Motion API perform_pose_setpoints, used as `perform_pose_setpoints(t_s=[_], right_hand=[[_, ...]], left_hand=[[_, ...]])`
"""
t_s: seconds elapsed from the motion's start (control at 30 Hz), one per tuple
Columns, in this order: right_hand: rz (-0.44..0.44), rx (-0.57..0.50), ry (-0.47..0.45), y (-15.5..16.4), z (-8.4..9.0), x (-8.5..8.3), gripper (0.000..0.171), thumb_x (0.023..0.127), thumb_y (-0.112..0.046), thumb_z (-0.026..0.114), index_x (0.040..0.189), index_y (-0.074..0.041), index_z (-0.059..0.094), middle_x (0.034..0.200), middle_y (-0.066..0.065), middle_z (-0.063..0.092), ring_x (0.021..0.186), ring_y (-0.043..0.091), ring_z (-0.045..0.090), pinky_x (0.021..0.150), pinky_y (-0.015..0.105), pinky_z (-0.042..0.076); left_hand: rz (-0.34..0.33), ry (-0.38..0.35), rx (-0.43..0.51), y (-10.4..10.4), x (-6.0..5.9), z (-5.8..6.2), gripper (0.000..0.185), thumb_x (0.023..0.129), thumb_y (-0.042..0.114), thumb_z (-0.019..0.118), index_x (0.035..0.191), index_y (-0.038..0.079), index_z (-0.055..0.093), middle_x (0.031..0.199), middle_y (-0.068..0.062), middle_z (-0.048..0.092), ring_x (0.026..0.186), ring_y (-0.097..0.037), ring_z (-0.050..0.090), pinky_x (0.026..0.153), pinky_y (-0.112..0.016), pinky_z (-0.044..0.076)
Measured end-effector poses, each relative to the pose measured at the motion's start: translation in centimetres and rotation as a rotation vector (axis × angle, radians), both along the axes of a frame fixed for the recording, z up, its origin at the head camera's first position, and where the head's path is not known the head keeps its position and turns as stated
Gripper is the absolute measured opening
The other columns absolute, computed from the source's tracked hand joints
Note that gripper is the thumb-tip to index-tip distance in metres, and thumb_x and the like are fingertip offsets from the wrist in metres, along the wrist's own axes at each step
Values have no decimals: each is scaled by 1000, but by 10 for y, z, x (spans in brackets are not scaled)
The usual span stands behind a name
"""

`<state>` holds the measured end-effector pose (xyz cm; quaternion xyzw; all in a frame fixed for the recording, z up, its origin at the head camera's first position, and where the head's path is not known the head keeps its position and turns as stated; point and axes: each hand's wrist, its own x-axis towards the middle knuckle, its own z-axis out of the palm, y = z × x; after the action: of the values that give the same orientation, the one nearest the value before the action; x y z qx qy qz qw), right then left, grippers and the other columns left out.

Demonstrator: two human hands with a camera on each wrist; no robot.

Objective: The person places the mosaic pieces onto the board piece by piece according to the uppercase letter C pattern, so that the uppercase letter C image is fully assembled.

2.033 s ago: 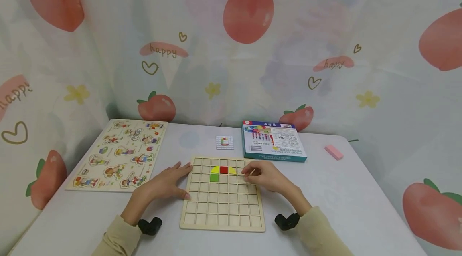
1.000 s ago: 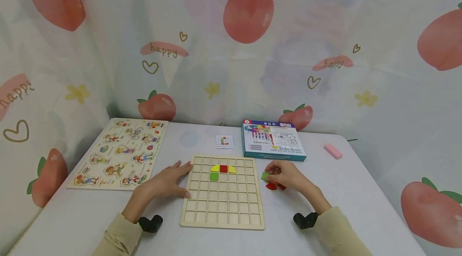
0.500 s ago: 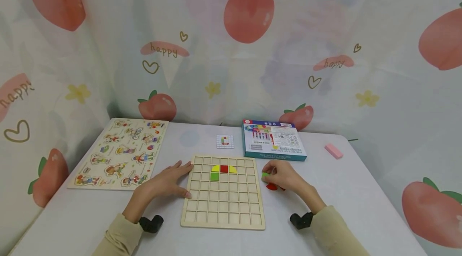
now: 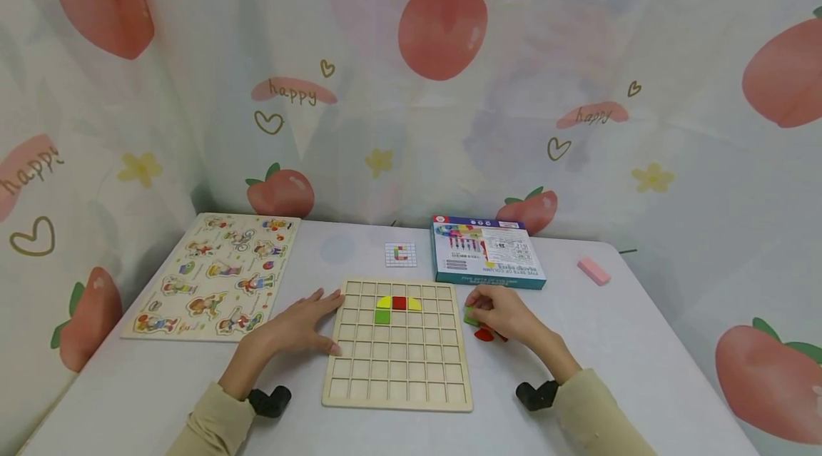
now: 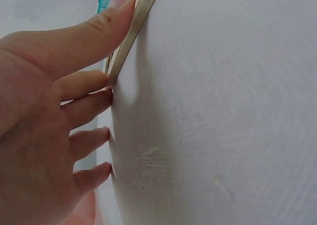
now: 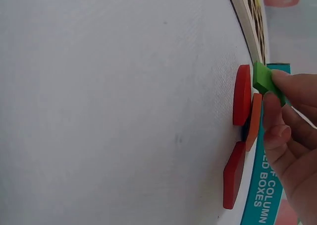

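Four tiles sat in the grid (image 4: 397, 370), most cells bare. Right hand (image 4: 507, 317) pinched a green tile (image 4: 472, 315) at the grid's 3 o'clock; left hand (image 4: 297, 324) lay flat at 9.

Right hand (image 4: 507, 317) left board (image 4: 398, 345), took green tile (image 4: 472, 316).

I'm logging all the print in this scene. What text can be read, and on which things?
"happy": on the backdrop cloth, repeated.
"F COLUMN BOXES": partial, on the teal box edge, right wrist view.
Box top: print too small to read.
Small grid card: a red mark, unreadable.
Picture puzzle board: no legible words.
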<state>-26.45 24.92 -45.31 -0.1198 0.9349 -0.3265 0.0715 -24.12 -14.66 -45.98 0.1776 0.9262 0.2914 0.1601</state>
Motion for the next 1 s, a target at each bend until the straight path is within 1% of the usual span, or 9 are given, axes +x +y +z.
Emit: perform_pose_setpoints(t_s=[0.2,0.37,0.5,0.63,0.7,0.8,0.93,1.0], right_hand=[[-6,-18,21,-2,0,2,13,96,-9,70,108,-10,73,91,0,69,81,16,60,71,24,53],[-8,-75,-9,-6,-2,5,14,96,-12,72,110,-11,74,97,1,70,85,16,62,70,22,55],[2,-130,-36,-11,-2,5,17,95,-10,73,112,-8,73,98,3,71,83,16,64,72,22,60],[26,-162,-40,-16,-2,7,20,94,-8,73,114,-5,72,98,5,72,83,17,66,76,23,61],[38,-176,-45,-19,-2,8,21,95,-7,72,115,-4,72,99,5,72,83,17,66,76,23,61],[53,-195,-59,-23,-2,9,22,94,-5,70,117,-3,71,99,6,72,83,17,67,73,22,60],[58,-227,-102,-27,-1,11,25,93,-5,70,119,-2,69,96,7,71,79,17,68,64,22,54],[64,-242,-116,-30,-1,11,27,92,-4,71,119,-1,69,94,7,71,78,17,68,63,22,53]], left_hand=[[2,-7,7,0,2,2,95,79,33,88,158,8,41,167,-9,33,158,-41,16,127,-63,15],[-1,0,8,0,2,2,94,80,33,87,158,8,41,167,-9,34,158,-41,16,127,-63,16],[2,0,8,-1,1,1,94,80,34,87,158,8,42,168,-8,33,158,-40,16,127,-63,15],[6,-10,3,0,1,1,95,80,34,88,158,9,41,168,-8,33,159,-40,15,127,-63,15],[9,-13,0,1,2,2,95,80,35,88,158,9,41,168,-8,33,159,-40,15,127,-63,15],[14,-13,-1,1,3,3,95,79,34,88,158,9,42,168,-8,33,158,-41,16,126,-64,16],[11,-5,5,1,3,3,94,79,33,88,157,9,42,167,-8,34,158,-41,16,126,-65,16],[10,-2,5,0,3,3,94,79,33,88,157,9,43,167,-8,34,158,-41,17,126,-65,17]])
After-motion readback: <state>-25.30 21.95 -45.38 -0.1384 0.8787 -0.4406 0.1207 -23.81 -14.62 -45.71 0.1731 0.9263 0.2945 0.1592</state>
